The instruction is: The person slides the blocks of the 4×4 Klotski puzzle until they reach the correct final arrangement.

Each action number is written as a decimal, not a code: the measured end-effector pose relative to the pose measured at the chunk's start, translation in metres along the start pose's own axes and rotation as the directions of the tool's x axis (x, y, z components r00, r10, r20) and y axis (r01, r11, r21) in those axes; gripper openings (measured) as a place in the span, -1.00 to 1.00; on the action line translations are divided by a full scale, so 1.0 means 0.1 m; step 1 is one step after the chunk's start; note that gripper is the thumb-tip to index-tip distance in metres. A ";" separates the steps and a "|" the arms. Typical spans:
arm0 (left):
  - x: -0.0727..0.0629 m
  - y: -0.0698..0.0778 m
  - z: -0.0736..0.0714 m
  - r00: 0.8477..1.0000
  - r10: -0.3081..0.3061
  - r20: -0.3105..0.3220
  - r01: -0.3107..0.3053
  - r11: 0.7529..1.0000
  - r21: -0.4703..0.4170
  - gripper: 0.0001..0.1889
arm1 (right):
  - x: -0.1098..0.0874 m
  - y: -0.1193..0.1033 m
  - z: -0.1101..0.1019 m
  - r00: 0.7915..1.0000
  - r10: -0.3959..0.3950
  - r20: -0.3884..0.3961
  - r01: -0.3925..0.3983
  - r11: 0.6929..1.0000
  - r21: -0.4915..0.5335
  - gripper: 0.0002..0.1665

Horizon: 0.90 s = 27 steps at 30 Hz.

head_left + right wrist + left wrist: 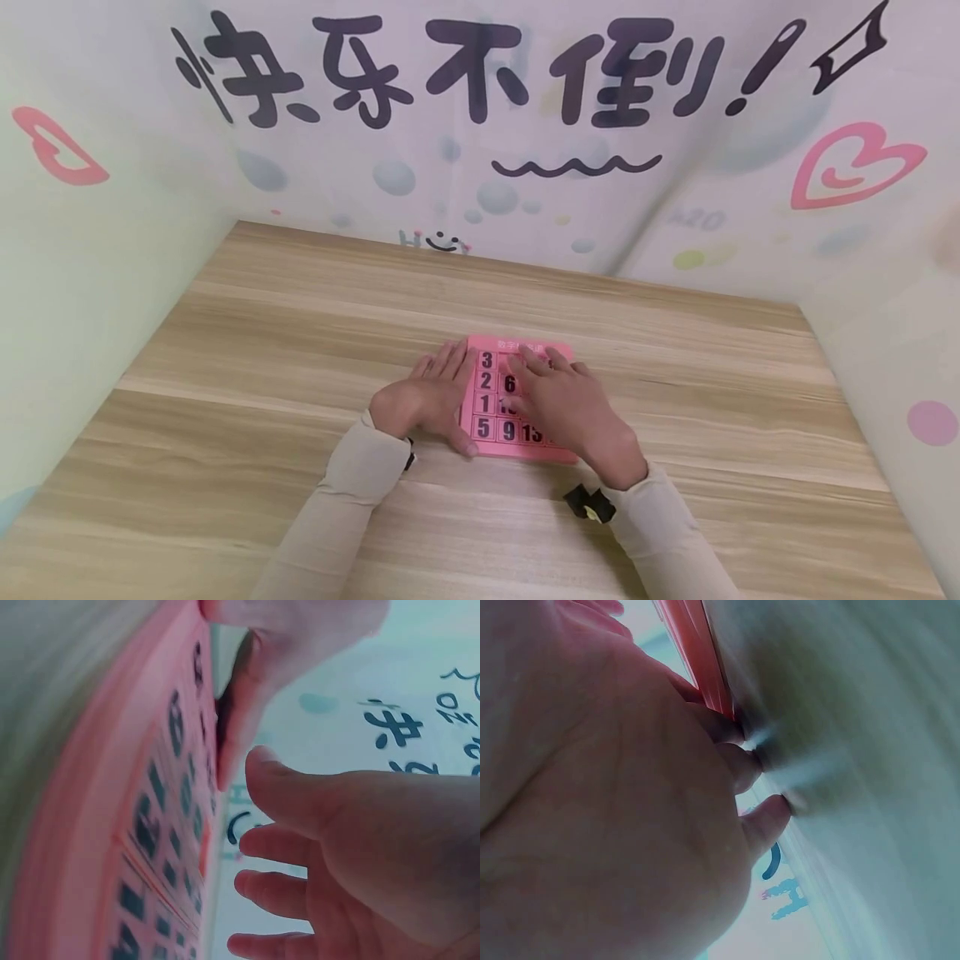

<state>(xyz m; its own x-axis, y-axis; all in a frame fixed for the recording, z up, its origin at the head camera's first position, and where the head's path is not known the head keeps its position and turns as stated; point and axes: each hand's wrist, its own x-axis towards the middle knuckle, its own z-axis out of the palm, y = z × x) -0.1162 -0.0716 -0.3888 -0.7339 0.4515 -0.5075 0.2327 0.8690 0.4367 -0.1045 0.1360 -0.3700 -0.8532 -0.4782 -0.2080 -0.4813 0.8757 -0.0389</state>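
Observation:
A pink sliding number puzzle [510, 451] lies flat on the table, its square tiles printed with black numbers such as 3, 2, 1 and 5 down the left column. My left hand [427, 402] lies along its left side, fingers extended and thumb by the lower left corner. In the left wrist view, fingertips [769, 817] touch the tabletop near the pink edge. Over the right part of the puzzle is my right hand [573, 408], hiding several tiles. The right wrist view shows its spread fingers [274, 889] above the tiles, holding nothing.
The wood-grain table [262, 333] extends around the puzzle. Behind it stands a pale printed backdrop [337, 150] with large dark characters, and similar panels rise at both sides. Black bands sit at both wrists, near the light sleeves [660, 525].

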 end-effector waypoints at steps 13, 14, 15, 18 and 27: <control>0.02 0.00 0.00 1.000 0.012 0.007 -0.012 0.999 0.034 0.44 | 0.15 -0.26 0.08 0.997 -0.008 0.076 0.008 1.000 -0.001 -0.18; 0.02 0.00 0.00 1.000 0.013 0.008 -0.013 0.999 0.036 0.44 | 0.16 -0.27 0.09 0.997 -0.008 0.081 0.009 1.000 -0.004 -0.18; 0.02 0.00 0.00 1.000 0.015 0.007 -0.015 0.999 0.038 0.43 | 0.17 -0.28 0.09 0.996 -0.008 0.085 0.008 1.000 -0.008 -0.18; 0.02 0.01 0.00 1.000 0.014 0.009 -0.015 0.999 0.045 0.43 | 0.18 -0.29 0.10 0.996 -0.006 0.091 0.008 1.000 -0.020 -0.19; 0.03 0.00 0.00 1.000 -0.002 0.019 0.001 0.999 0.044 0.43 | 0.17 -0.27 0.07 0.994 0.001 0.107 -0.002 1.000 0.007 -0.21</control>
<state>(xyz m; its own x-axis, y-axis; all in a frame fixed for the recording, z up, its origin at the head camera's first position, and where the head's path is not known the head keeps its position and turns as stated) -0.1179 -0.0706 -0.3904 -0.7220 0.4537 -0.5224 0.2597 0.8775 0.4032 -0.1041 0.1046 -0.3792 -0.8271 -0.4677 -0.3117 -0.4786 0.8769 -0.0457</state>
